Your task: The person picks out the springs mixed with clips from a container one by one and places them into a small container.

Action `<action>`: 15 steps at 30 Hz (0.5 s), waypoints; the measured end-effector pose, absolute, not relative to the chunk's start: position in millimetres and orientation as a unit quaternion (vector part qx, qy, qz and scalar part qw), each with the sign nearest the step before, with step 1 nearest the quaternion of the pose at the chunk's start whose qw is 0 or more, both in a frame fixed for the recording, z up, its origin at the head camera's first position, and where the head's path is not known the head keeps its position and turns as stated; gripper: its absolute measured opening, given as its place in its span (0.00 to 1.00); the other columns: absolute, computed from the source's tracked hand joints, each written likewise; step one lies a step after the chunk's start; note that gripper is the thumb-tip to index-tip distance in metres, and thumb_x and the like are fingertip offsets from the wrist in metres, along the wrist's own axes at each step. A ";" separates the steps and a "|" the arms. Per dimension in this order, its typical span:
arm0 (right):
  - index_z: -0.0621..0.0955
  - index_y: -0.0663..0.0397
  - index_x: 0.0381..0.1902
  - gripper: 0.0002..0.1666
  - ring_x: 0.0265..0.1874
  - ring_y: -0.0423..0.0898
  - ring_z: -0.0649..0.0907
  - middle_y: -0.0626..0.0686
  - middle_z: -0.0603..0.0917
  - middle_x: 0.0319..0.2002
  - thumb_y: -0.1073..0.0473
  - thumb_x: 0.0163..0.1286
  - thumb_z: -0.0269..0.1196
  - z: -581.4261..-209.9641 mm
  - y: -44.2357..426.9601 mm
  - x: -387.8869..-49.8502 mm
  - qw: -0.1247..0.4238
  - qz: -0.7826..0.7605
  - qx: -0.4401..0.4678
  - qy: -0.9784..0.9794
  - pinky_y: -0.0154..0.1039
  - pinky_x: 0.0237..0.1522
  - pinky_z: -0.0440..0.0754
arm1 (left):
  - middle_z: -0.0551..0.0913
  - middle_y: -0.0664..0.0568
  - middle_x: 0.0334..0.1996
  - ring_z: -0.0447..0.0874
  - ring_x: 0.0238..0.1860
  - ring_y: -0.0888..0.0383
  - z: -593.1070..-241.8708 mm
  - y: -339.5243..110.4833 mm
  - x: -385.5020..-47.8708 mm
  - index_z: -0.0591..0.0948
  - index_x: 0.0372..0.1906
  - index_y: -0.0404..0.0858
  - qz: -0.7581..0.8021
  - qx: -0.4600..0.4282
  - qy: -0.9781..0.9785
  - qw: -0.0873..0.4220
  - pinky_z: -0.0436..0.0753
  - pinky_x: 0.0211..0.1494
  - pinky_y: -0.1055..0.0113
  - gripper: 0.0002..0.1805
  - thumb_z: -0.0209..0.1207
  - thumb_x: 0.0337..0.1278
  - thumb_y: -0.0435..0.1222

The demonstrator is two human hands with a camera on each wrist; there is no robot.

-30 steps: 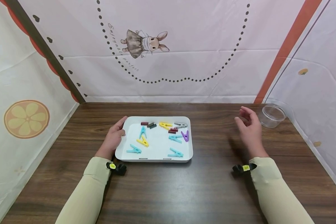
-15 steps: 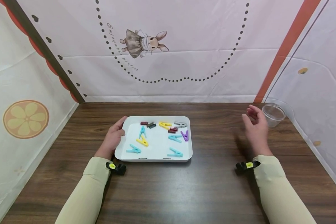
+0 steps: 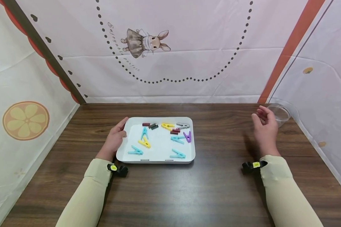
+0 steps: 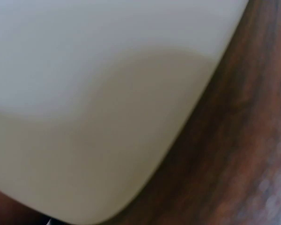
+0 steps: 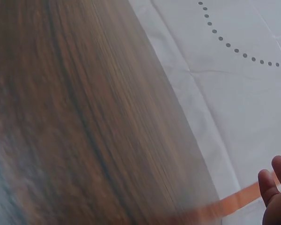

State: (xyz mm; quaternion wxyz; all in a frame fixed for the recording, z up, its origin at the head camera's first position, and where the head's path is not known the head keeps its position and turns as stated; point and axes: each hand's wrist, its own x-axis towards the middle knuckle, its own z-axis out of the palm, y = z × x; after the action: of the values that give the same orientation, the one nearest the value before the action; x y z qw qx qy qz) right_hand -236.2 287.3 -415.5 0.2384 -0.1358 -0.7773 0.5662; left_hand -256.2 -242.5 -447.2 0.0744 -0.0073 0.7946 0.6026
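Note:
My left hand [image 3: 113,141] holds the left rim of a white tray [image 3: 156,154], thumb at the rim and a finger along the outer side. In the tray lie light blue clothespins [image 3: 177,154], yellow clothespins [image 3: 144,142], a purple clothespin [image 3: 187,136] and a grey clothespin [image 3: 183,125]. Small dark red springs [image 3: 174,132] and black springs [image 3: 154,126] are among them. My right hand [image 3: 265,134] is in the air just left of a clear round plastic jar [image 3: 281,115], fingers loosely bent and holding nothing. The hand partly hides the jar.
The brown wooden table [image 3: 170,195] meets a printed cloth [image 3: 187,91] along its back edge. More white cloth stands at the left and right sides. The jar is near the back right corner.
My right hand has moved to the right, nearer the clear jar, and now covers part of it. The left hand and the tray have stayed in place.

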 end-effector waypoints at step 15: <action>0.72 0.44 0.64 0.24 0.56 0.37 0.74 0.40 0.74 0.53 0.55 0.71 0.58 -416.0 302.0 -237.3 0.264 0.587 -0.171 -0.746 0.33 0.62 0.70 | 0.49 0.50 0.78 0.49 0.76 0.51 -444.4 -242.1 -254.4 0.49 0.78 0.48 0.615 -0.008 0.784 0.084 0.53 0.77 0.49 0.39 0.37 0.62 0.22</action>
State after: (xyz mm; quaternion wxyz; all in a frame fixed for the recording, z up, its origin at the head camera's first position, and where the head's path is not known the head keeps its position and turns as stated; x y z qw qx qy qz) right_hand -237.3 302.0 -416.0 0.2637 -0.1712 -0.7463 0.5866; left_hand -254.4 -242.1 -444.4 0.0838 -0.0081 0.7841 0.6149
